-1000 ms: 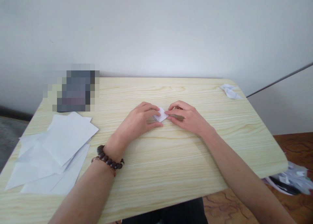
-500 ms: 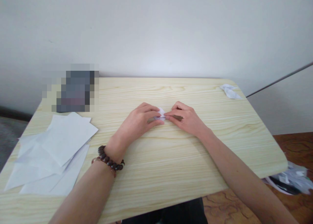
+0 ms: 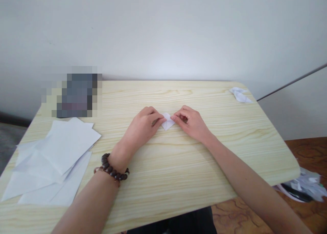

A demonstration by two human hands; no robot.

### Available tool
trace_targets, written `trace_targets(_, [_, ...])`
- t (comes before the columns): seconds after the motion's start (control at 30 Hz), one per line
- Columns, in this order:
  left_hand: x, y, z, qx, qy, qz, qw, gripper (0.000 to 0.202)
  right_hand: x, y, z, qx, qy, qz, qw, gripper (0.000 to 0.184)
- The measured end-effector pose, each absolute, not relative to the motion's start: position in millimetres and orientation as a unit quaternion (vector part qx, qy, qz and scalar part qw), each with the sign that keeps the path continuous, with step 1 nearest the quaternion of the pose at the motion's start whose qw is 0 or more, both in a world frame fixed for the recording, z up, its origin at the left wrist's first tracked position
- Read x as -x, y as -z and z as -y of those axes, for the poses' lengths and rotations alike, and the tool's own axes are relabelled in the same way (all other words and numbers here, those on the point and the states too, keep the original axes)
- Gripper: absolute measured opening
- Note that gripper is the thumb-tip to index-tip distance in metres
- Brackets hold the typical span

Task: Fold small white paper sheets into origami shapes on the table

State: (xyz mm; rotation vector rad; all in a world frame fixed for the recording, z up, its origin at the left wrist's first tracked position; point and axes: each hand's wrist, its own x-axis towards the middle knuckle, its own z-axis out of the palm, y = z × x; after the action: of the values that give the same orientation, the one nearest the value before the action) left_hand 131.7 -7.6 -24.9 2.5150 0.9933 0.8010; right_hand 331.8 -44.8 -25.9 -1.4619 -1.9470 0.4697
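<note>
A small piece of folded white paper (image 3: 167, 123) lies between my hands at the middle of the table, its lower end coming to a point. My left hand (image 3: 147, 125) pinches its left edge between thumb and fingers. On the opposite edge, my right hand (image 3: 191, 122) grips the paper with thumb and forefinger, the other fingers curled in. Creases show on the paper, but the fingertips cover both of its sides. A dark beaded bracelet (image 3: 112, 171) circles my left wrist.
Several loose white sheets (image 3: 74, 142) overlap on the table's left side. Behind them is a blurred dark rectangular object (image 3: 78, 94). A folded white paper shape (image 3: 240, 94) rests near the far right corner. Plastic bags (image 3: 308, 184) lie below the right edge. A wall borders the back.
Both hands have shifted their grip to the paper's two side edges. More of the paper now shows between them, including its pointed lower end.
</note>
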Motion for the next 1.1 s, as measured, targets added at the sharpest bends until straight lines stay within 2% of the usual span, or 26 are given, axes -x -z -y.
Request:
trace_targets(0.37, [-136.2, 20.6, 9.3, -0.884, -0.195, -0.41, 0.111, 0.023, -320.2, 30.5, 44.4, 0.613, -0.065, 0.732, 0.29, 0.029])
trace_targets(0.6, [-135.8, 17.1, 11.6, -0.881, -0.202, -0.408, 0.126, 0.019, -324.1, 31.1, 43.1, 0.608, -0.099, 0.72, 0.318, 0.027])
trace_targets(0.83, [-135.6, 20.9, 7.6, -0.87, -0.209, -0.419, 0.156, 0.022, -321.3, 31.1, 40.2, 0.632, -0.102, 0.709, 0.296, 0.029])
trace_targets(1.1, [-136.8, 15.4, 7.9, -0.86, -0.18, -0.454, 0.149, 0.015, -319.1, 29.4, 38.5, 0.651, -0.108, 0.698, 0.28, 0.031])
